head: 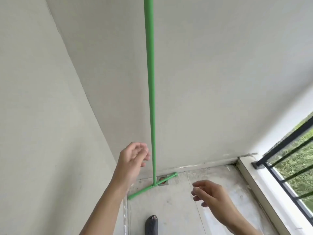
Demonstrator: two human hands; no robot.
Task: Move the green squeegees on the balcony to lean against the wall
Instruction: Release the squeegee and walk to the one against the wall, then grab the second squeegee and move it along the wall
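One green squeegee (151,92) stands upright in the corner of the balcony, its long handle running up the grey wall (211,82) and out of the top of the view. Its T-shaped crossbar (151,186) rests on the floor over a small drain. My left hand (133,158) hovers just left of the handle, fingers loosely curled and apart, not touching it. Lower and to the right, my right hand (210,194) is held over the floor, fingers spread and holding nothing.
A second grey wall (42,116) closes the left side. The concrete floor (169,209) is dusty. A raised white curb (257,185) and a black metal railing (288,156) bound the right side, with grass beyond. My foot in a grey sandal (152,224) stands near the bottom.
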